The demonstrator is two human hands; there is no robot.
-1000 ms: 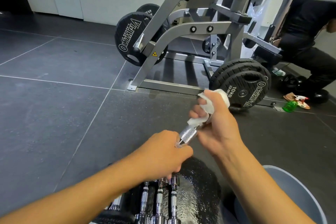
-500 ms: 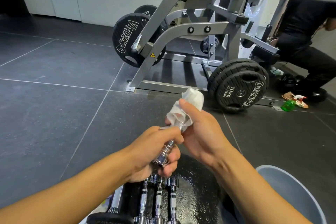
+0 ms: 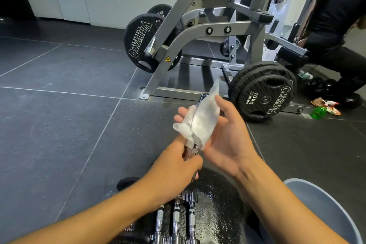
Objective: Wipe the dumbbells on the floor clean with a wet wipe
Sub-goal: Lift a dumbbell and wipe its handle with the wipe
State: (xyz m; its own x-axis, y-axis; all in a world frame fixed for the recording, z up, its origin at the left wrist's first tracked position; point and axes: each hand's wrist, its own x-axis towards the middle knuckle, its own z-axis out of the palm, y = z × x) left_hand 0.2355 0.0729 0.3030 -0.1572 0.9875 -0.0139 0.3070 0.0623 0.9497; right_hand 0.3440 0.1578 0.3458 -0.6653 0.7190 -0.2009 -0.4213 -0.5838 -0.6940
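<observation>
1. Two hands are working one chrome bar [image 3: 191,149], raised above the floor at the middle of the view and tilting toward 12 o'clock. The left hand [image 3: 174,161] is gripping its lower end, fingers curled round it. The right hand [image 3: 223,134] is lying open, palm up, fingers straight, pressing the wipe [image 3: 200,120] against the upper part of the bar, whose tip is just showing at 12 o'clock of the wipe.
2. The bar is looking stiff and fairly heavy for its size. Its knurled stretch should be giving a sure hold; the smooth chrome is probably slippery once damp, so gripping on the knurling, as the left hand is doing, seems wise.
3. The wipe is soft, thin and limp, drooping off the fingers. It is likely to slip off the open palm unless the fingers close round the bar.
4. More bars [image 3: 174,218] are lying side by side at 6 o'clock, beside a wet, glistening dark plate [image 3: 215,204].
5. The floor [image 3: 59,125] is showing dark tiles with pale joints. A grey machine frame [image 3: 198,29] with black weight plates [image 3: 263,93] is standing at 12 to 2 o'clock, with a white wall behind.
6. A grey bin [image 3: 326,204] is sitting at 5 o'clock. Another person in dark clothes [image 3: 340,41] is crouching at 2 o'clock, near a green bottle [image 3: 317,112].
</observation>
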